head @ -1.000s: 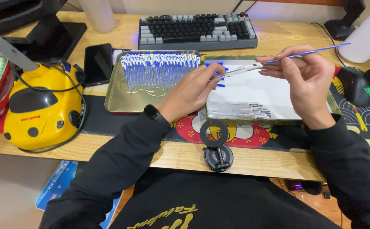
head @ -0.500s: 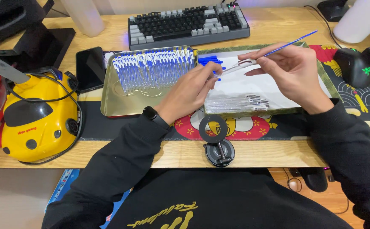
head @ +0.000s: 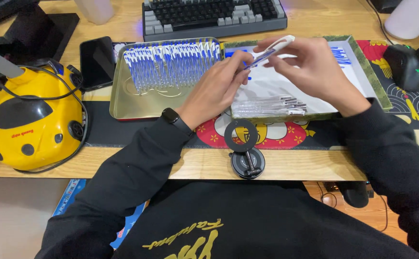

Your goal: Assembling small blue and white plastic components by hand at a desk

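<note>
Phone stand (head: 244,152): black ring and round base at the counter's near edge.
Left hand (head: 216,88): grip pinched on a thin blue stick (head: 256,58).
Right hand (head: 315,72): grip clamped on white tweezers (head: 275,48) that meet the stick, above the green-rimmed tray (head: 363,72).
Gold tin (head: 123,103): left of the tray, full of blue-white sticks.
Keyboard (head: 209,17): far edge.

A yellow gadget (head: 36,120) with black spots sits at the desk's left edge. The tin tray (head: 123,103) is gold, its sticks (head: 171,60) blue and white. The mat (head: 286,134) shows red and yellow flowers.
</note>
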